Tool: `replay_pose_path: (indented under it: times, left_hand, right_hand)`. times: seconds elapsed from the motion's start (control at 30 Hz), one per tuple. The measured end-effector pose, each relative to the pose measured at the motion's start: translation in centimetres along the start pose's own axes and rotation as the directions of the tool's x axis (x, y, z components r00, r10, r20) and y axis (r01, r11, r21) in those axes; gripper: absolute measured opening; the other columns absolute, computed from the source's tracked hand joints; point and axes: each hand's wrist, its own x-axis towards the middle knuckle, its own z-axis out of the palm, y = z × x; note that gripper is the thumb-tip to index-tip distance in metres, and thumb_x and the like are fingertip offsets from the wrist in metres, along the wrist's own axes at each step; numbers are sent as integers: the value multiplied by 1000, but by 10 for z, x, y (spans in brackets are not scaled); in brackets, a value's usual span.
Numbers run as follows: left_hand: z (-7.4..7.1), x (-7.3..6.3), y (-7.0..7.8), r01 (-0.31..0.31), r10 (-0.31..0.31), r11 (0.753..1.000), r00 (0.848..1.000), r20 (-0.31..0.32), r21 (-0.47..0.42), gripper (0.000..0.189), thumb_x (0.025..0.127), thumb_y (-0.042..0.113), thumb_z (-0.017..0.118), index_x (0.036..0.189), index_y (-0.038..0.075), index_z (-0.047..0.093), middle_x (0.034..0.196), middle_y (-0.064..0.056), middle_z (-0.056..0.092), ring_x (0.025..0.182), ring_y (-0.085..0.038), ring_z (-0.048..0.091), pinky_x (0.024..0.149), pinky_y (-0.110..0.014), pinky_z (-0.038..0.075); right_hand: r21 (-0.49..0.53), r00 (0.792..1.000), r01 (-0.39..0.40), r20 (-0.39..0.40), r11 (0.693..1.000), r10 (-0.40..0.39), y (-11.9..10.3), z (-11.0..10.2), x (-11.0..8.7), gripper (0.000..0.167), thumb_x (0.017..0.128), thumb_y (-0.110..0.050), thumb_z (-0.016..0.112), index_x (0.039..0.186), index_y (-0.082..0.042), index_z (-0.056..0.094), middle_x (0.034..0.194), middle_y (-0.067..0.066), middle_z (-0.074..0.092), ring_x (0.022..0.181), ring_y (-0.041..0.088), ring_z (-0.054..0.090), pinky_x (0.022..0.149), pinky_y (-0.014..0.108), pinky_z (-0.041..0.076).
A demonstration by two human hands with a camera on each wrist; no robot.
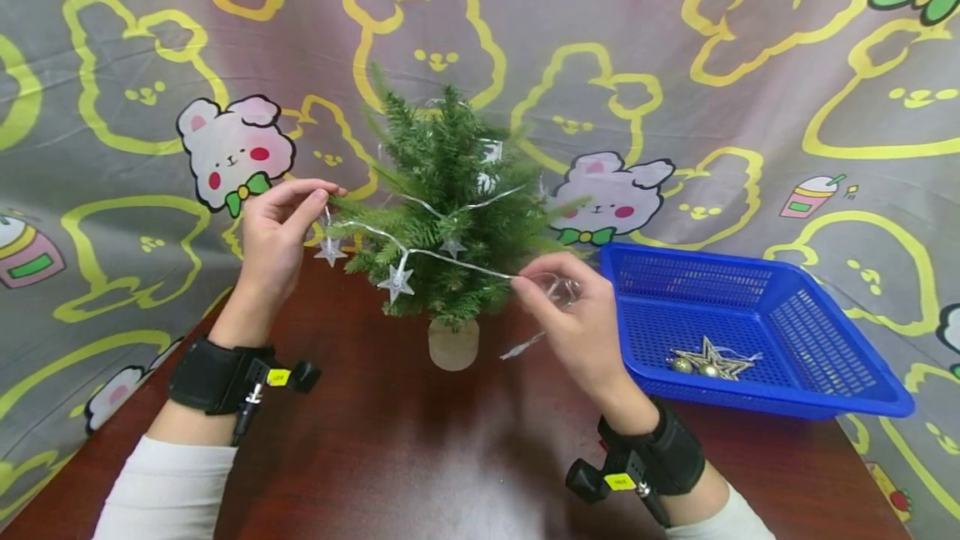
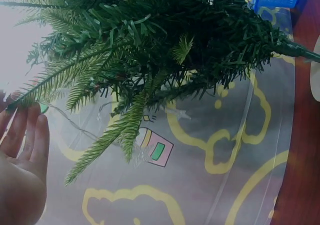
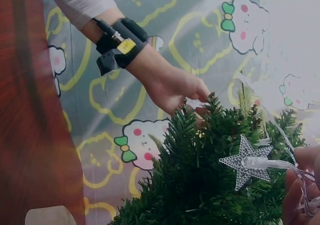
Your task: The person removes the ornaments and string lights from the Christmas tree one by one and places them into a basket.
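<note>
I observe a small artificial Christmas tree [image 1: 450,198] standing upright in a pale base on the dark worktop [image 1: 390,457]. A clear wire string of star lights [image 1: 396,282] is draped across its front branches. The left hand [image 1: 276,238] is at the tree's left edge, fingers pinched together on the wire by a branch tip. The right hand [image 1: 577,319] is at the lower right, fingers clamped on the free run of the string, which it holds taut.

In my judgement the step in hand is laying the string round the tree. The next move calls for carrying the free end round the foliage without tipping the tree.

A blue basket [image 1: 825,390] to the right holds a gold star ornament [image 1: 708,359].
</note>
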Motion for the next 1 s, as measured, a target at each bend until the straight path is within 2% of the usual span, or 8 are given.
replay_pose_path:
  times: [0.2,0.37,0.47,0.6,0.67,0.83,1.0]
  left_hand:
    - [4,-7,5,-51,51,998,999,-10,41,16,95,0,60,102,-9,71,94,-2,76,85,-13,68,78,-19,52]
    - [9,-12,8,-117,117,993,993,-6,30,15,93,-5,60,99,-15,69,93,-3,76,85,-13,70,79,-20,54]
    - [10,-14,9,-154,154,987,988,5,36,14,92,-7,60,96,-17,68,91,-3,75,84,-14,70,76,-21,53]
    - [12,-18,11,-180,180,983,984,8,41,13,90,-8,59,93,-18,68,90,-5,75,80,-14,69,69,-20,50]
    - [13,-20,13,-190,190,981,982,13,41,12,89,-9,59,92,-18,68,90,-5,75,80,-15,68,66,-20,49]
    - [15,-25,17,-219,217,975,976,32,45,12,87,-11,59,91,-16,69,91,-6,75,80,-16,65,65,-19,48]
    - [17,-28,18,-233,231,972,972,40,37,13,86,-12,59,91,-12,71,90,-7,74,80,-16,65,66,-19,49]
  right_hand:
    - [20,1000,2,-16,1000,-1,3,-5,2,6,87,-5,73,89,-4,67,84,1,63,72,11,58,62,21,48]
    - [98,999,-49,4,994,49,4,-7,3,9,93,-5,67,91,1,60,74,0,60,58,11,58,53,26,50]
    - [187,995,-96,28,978,92,3,-8,4,12,96,-6,63,94,4,56,82,2,65,55,12,60,50,29,52]
    - [327,988,-151,92,933,128,3,-11,4,7,98,-6,58,95,-2,54,111,6,71,60,11,64,51,29,54]
    - [388,985,-167,116,906,132,2,-11,4,7,99,-5,56,94,-8,53,116,7,71,61,11,65,49,27,53]
    - [513,983,-179,128,840,132,2,-9,5,16,100,-1,51,91,-14,52,114,8,74,66,11,71,47,27,53]
    - [562,979,-196,157,803,129,1,-9,7,17,100,3,49,92,-12,50,109,8,75,77,15,75,53,29,57]
